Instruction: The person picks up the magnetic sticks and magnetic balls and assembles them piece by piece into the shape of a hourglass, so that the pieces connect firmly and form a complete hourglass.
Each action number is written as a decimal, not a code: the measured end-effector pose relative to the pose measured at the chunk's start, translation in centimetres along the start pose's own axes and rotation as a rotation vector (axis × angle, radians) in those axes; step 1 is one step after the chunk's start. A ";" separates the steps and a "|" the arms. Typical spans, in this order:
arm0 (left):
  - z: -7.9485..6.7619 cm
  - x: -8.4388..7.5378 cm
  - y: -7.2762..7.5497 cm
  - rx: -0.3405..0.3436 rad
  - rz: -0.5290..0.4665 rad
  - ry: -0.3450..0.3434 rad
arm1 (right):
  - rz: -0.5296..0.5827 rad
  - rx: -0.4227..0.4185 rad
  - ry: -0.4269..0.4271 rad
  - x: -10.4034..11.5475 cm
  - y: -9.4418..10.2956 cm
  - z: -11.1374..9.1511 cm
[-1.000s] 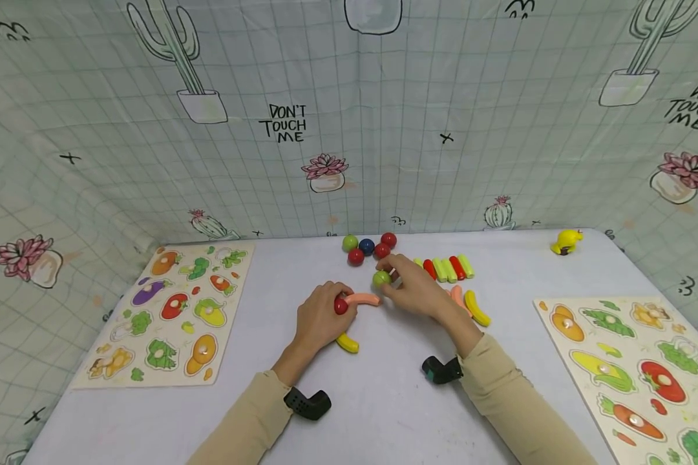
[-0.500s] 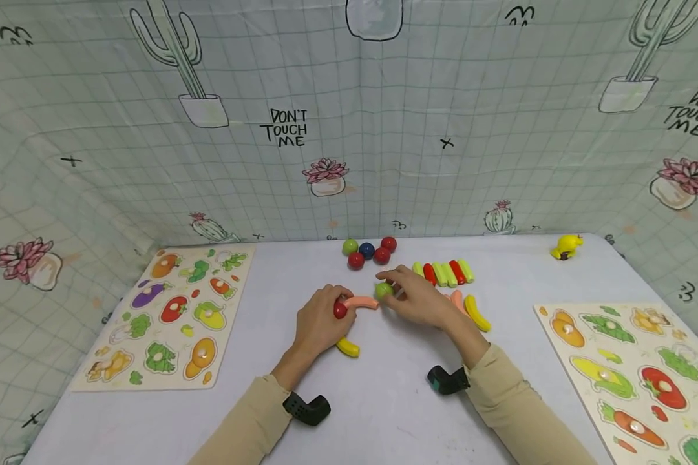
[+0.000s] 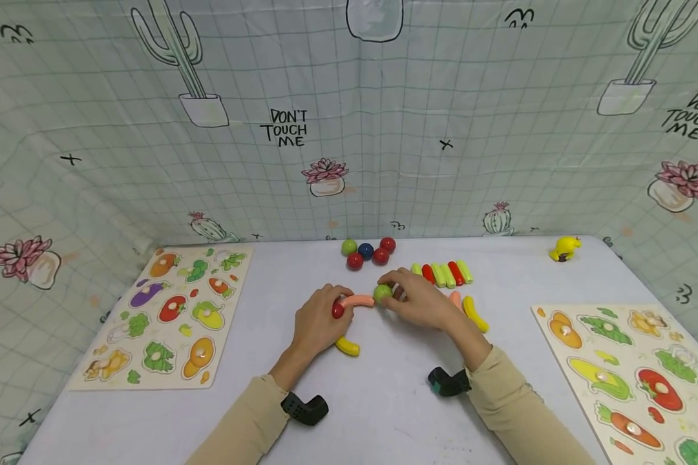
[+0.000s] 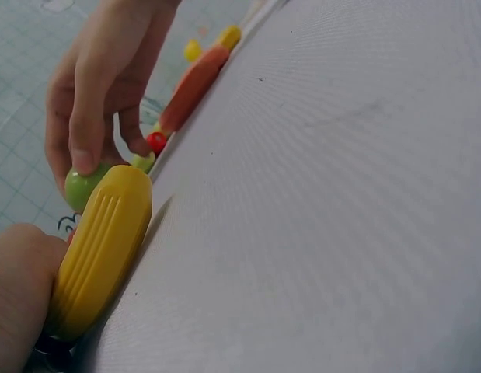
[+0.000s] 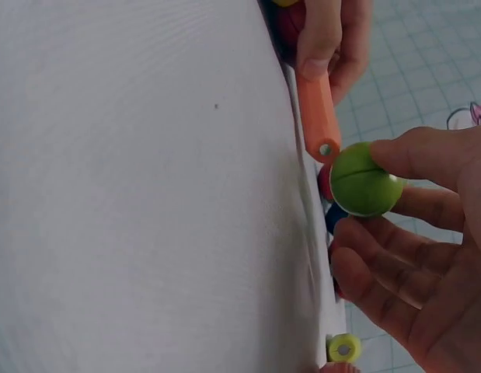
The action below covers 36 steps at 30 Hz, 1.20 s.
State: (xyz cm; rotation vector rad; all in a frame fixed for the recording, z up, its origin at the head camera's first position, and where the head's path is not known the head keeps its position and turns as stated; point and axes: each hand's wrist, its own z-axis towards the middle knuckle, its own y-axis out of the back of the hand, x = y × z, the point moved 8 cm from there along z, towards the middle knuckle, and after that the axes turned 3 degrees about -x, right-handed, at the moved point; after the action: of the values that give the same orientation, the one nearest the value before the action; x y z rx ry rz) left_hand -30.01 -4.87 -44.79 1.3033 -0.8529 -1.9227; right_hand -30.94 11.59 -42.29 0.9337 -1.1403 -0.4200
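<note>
My left hand (image 3: 320,318) grips one end of a salmon-coloured curved stick (image 3: 359,300); in the right wrist view its thumb presses on the stick (image 5: 318,113), whose end face has a small hole. A red ball (image 3: 338,310) sits by the left thumb, and a yellow curved piece (image 3: 348,347) lies just below that hand. With thumb and fingers my right hand (image 3: 417,298) pinches a green ball (image 5: 364,180) at the stick's free end. Ball and stick look to be touching there. Part of the stick is hidden under the left fingers.
Behind the hands are several balls: green (image 3: 349,247), blue (image 3: 365,251) and red (image 3: 355,261). A row of green and red sticks (image 3: 442,274) and a yellow curved piece (image 3: 475,314) lie right. Picture boards (image 3: 232,310) (image 3: 549,310) flank them; a yellow toy (image 3: 565,248) stands back right.
My right hand has brought the green ball nearer to me, up against the free end of the salmon stick. The left hand keeps its grip and has hardly moved.
</note>
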 end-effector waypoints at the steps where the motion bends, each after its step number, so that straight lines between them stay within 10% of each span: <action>1: 0.0 0.0 0.0 0.000 0.000 0.000 | 0.001 0.000 -0.002 0.0 0.1 0.0; 36: -0.1 0.0 0.1 -0.013 -0.010 0.015 | 0.030 0.080 -0.036 -0.7 0.3 -0.7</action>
State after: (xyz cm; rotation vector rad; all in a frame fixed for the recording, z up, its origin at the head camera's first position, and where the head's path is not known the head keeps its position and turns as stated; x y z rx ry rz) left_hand -29.89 -4.94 -44.73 1.3150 -0.8269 -1.9203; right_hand -30.58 12.56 -42.49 0.9807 -1.2096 -0.3704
